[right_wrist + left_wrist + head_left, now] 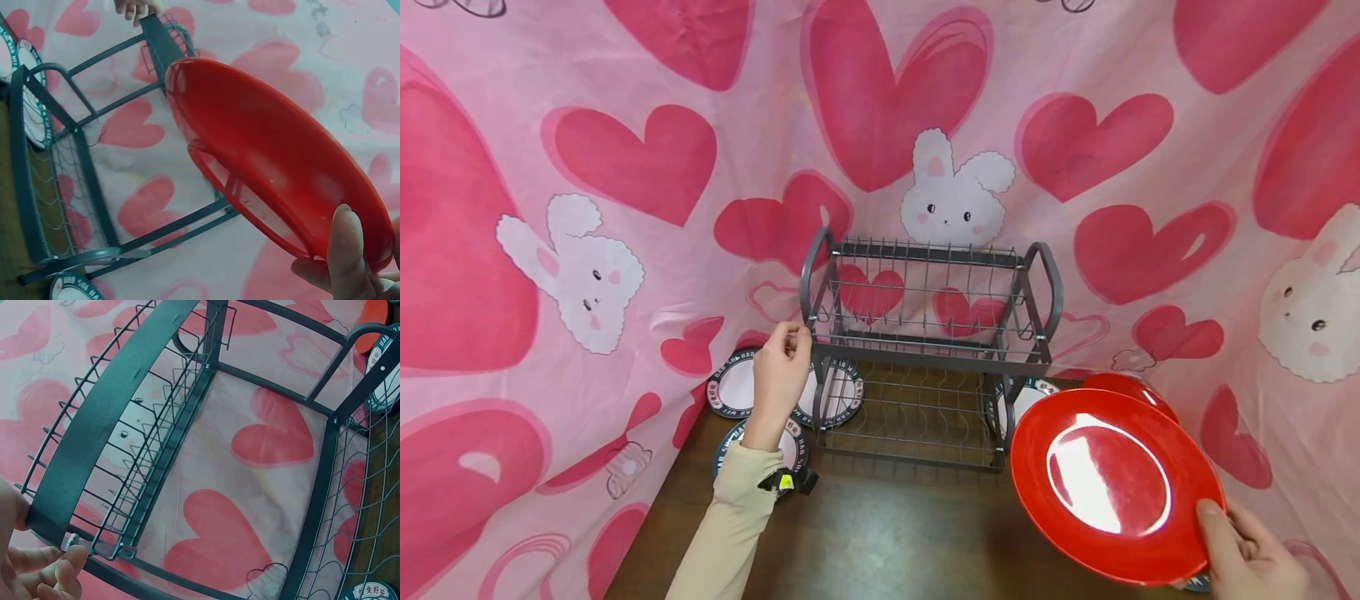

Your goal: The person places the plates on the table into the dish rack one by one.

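Observation:
A two-tier dark metal dish rack (932,358) stands before the pink cloth in the head view. My left hand (781,371) grips the front left corner of its upper tier. In the left wrist view, the left thumb and curled fingers (47,575) hold the end of the rack's flat front bar (94,434). A shiny red plate (1108,483) is raised at the right, pinched at its lower right rim by my right hand (1258,554). The right wrist view shows the thumb (347,244) on the red plate (269,144), apart from the rack.
White plates with dark lettered rims lie left of the rack, including one at the back (730,387). Another such plate (1026,396) shows at the right. Behind the held plate is a second red piece (1138,392). Pink cloth (647,275) surrounds the brown table (887,525).

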